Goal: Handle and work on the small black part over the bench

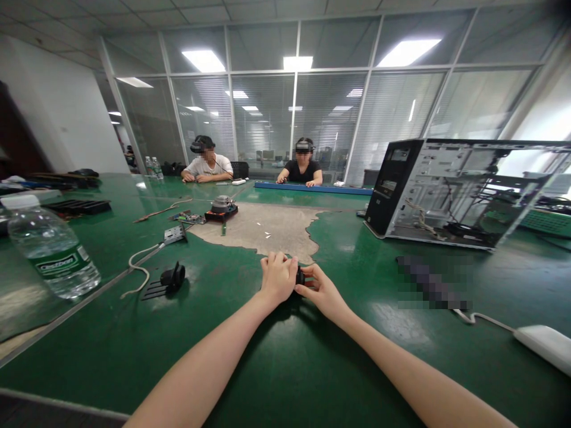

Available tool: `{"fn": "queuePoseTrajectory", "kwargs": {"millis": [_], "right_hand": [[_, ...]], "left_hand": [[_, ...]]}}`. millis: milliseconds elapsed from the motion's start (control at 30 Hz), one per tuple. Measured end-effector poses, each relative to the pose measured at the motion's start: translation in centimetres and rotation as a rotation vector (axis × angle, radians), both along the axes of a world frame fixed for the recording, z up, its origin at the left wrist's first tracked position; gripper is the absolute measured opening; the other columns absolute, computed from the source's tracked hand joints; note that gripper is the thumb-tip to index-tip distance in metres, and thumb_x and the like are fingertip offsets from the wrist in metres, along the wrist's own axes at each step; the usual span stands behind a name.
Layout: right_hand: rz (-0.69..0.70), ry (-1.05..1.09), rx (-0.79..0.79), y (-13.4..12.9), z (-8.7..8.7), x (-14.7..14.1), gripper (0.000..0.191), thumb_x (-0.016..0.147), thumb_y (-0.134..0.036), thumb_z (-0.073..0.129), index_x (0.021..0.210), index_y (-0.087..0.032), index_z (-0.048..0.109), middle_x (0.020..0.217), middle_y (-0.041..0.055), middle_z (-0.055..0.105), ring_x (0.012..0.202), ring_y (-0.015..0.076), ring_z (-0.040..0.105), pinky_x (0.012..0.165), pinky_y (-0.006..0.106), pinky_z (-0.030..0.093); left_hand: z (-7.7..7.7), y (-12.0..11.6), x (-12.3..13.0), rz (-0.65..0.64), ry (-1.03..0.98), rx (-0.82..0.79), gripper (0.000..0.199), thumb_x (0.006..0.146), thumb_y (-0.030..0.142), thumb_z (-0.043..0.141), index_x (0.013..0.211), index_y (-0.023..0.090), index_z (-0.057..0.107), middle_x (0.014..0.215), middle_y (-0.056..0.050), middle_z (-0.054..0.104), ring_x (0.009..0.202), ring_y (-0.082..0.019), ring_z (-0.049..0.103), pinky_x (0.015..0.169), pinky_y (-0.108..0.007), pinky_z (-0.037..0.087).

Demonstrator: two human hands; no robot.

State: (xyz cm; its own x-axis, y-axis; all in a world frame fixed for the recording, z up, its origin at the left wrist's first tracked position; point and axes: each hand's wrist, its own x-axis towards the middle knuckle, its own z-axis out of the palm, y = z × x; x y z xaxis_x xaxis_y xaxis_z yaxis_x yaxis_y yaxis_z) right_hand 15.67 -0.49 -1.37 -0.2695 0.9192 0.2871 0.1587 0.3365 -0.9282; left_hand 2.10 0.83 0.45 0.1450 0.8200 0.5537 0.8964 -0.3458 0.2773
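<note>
At the middle of the green table, my left hand [277, 277] and my right hand [319, 288] meet around a small black part [300, 276]. Both hands are closed on it, the left fingers curled over its left side and the right thumb and fingers pinching its right side. Most of the part is hidden, so I cannot tell its kind. To the left of my hands lies a black plastic piece with a round cup and slotted prongs [165, 281]. Just beyond my fingers begins a bare beige patch [285, 229] in the tabletop.
An open computer case [397, 190] stands at the right. Near it lie a blurred dark object [430, 282] and a white power bank with a cable [544, 345]. A water bottle [53, 249], a metal bracket [175, 235] and a CPU cooler [222, 208] are leftward. Two people sit opposite.
</note>
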Motion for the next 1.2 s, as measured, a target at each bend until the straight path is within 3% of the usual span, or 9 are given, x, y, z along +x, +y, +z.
{"fn": "queuePoseTrajectory", "kwargs": {"millis": [133,233,300,433,633,800,1067,1200], "right_hand": [[-0.012,-0.001,0.012,0.0,0.0,0.1,0.032,0.064,-0.027,0.063,0.091,-0.021,0.048,0.091,0.0031,0.058,0.079,0.0148,0.058,0.073,0.031,0.047],[-0.028,0.036,-0.031,0.2,0.0,0.1,0.031,0.065,-0.03,0.062,0.09,-0.021,0.047,0.088,0.0025,0.058,0.072,0.0133,0.058,0.068,0.03,0.048],[-0.039,0.062,-0.068,0.4,-0.1,0.1,0.029,0.066,-0.031,0.061,0.088,-0.021,0.046,0.086,0.0019,0.058,0.067,0.0123,0.058,0.065,0.03,0.048],[-0.05,0.029,-0.034,0.5,-0.2,0.1,0.029,0.066,-0.029,0.062,0.089,-0.021,0.046,0.088,0.0023,0.058,0.07,0.0126,0.058,0.068,0.03,0.047],[-0.017,0.086,-0.072,0.3,0.1,-0.1,0.026,0.069,-0.032,0.059,0.09,-0.021,0.048,0.089,0.0018,0.056,0.074,0.0126,0.056,0.065,0.027,0.048],[-0.01,0.14,-0.1,0.3,0.6,0.2,0.02,0.073,-0.036,0.052,0.085,-0.019,0.05,0.085,0.0002,0.054,0.067,0.0097,0.053,0.059,0.023,0.047],[0.102,0.053,-0.104,-0.1,0.8,1.0,0.026,0.071,-0.03,0.057,0.094,-0.02,0.048,0.091,0.0025,0.052,0.081,0.013,0.055,0.071,0.029,0.048],[0.067,0.09,-0.116,-0.4,0.5,0.7,0.028,0.072,-0.031,0.057,0.096,-0.02,0.047,0.094,0.0034,0.053,0.081,0.0131,0.055,0.069,0.028,0.048]], "left_hand": [[0.5,-0.5,-0.3,-0.049,0.027,0.008,0.042,0.089,0.039,0.019,0.086,0.019,0.056,0.089,-0.007,0.05,0.085,-0.02,0.048,0.076,-0.035,0.037],[0.7,-0.4,-0.9,-0.21,-0.048,-0.139,0.041,0.088,0.044,0.017,0.098,0.021,0.05,0.092,-0.004,0.049,0.079,-0.016,0.053,0.073,-0.03,0.041],[0.9,-0.3,-1.5,-0.365,-0.065,-0.213,0.04,0.084,0.05,0.029,0.106,0.021,0.046,0.097,-0.005,0.05,0.089,-0.018,0.052,0.079,-0.031,0.041],[0.9,-0.2,-2.3,-0.563,-0.033,-0.245,0.084,0.055,0.052,0.067,0.123,0.021,0.029,0.122,-0.009,0.039,0.108,-0.025,0.042,0.089,-0.036,0.037],[-0.2,0.1,-1.8,-0.475,-0.05,-0.211,0.062,0.062,0.032,0.065,0.116,0.022,0.035,0.112,-0.006,0.049,0.098,-0.023,0.05,0.084,-0.036,0.04],[-0.2,0.1,-1.5,-0.458,-0.046,-0.217,0.058,0.064,0.035,0.063,0.114,0.021,0.036,0.111,-0.007,0.048,0.097,-0.023,0.05,0.082,-0.035,0.041],[0.2,-1.7,-1.9,-0.488,-0.02,-0.23,0.057,0.065,0.034,0.064,0.113,0.021,0.035,0.108,-0.007,0.048,0.097,-0.023,0.048,0.081,-0.035,0.04],[-0.2,-1.7,-1.8,-0.453,-0.042,-0.22,0.056,0.065,0.032,0.064,0.112,0.022,0.036,0.107,-0.006,0.048,0.097,-0.023,0.048,0.081,-0.036,0.04]]}}
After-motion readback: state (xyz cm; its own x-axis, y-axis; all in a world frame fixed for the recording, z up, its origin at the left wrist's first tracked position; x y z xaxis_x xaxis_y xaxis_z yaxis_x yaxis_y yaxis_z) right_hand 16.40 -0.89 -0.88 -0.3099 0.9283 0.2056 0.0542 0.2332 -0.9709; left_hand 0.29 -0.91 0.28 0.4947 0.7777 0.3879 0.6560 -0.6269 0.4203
